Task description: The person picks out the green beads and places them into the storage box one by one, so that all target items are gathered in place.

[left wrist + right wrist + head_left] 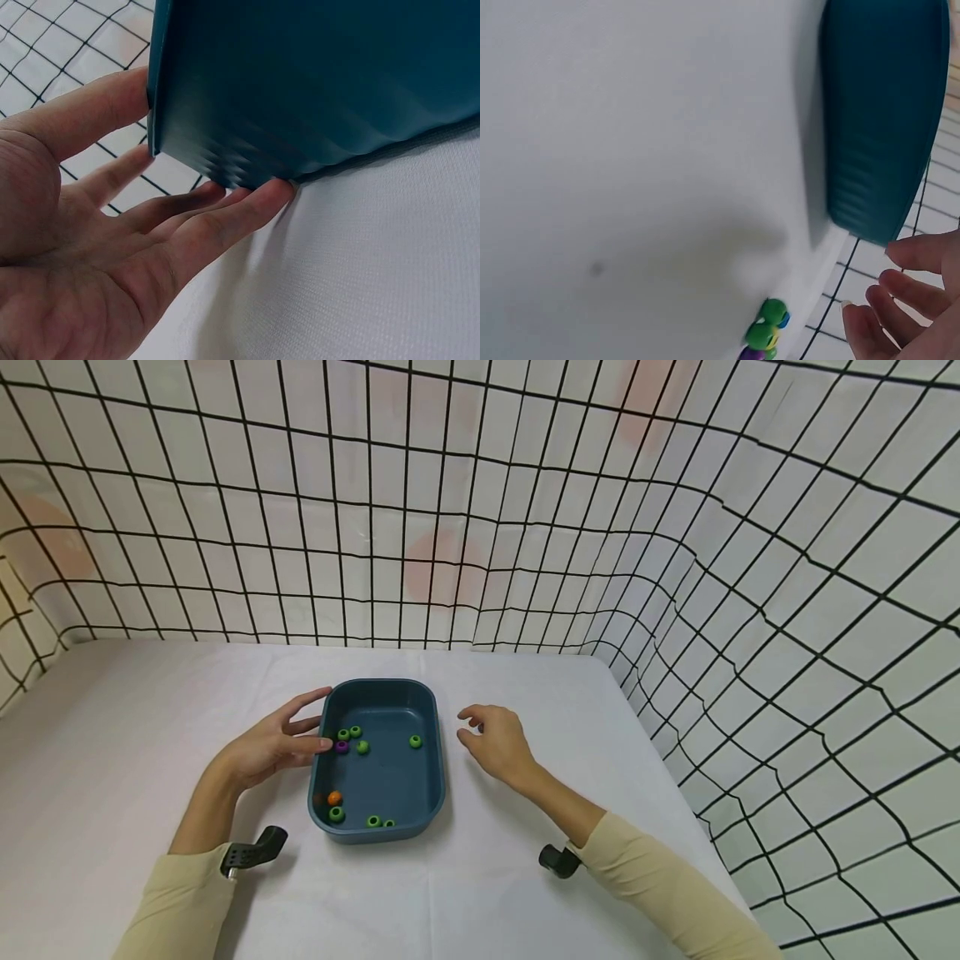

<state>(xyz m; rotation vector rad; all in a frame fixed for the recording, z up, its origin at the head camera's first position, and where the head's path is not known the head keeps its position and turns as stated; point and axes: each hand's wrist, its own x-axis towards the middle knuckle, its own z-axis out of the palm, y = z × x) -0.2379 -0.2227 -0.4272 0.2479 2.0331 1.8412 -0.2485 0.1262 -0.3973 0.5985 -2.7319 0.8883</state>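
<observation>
A blue-teal tray [390, 777] with rounded corners stands on the white cloth, holding several green beads [363, 747], an orange bead [335, 797] and a purple bead [342, 747]. At its left side, my left hand [266, 747] grips the tray, thumb at the rim and fingertips low against the outer wall in the left wrist view. Beyond the opposite side, my right hand [497, 743] hovers, fingers loosely bent and nothing visible between them. Its wrist view shows a small cluster of green, blue, yellow and purple beads [765, 334] near the fingers; the head view hides it.
White cloth [480, 893] covers the table. Black netting [390, 527] over pale walls rises behind the table and along the right. Each wrist carries a black camera mount, one on the left [255, 850] and one on the right [559, 860].
</observation>
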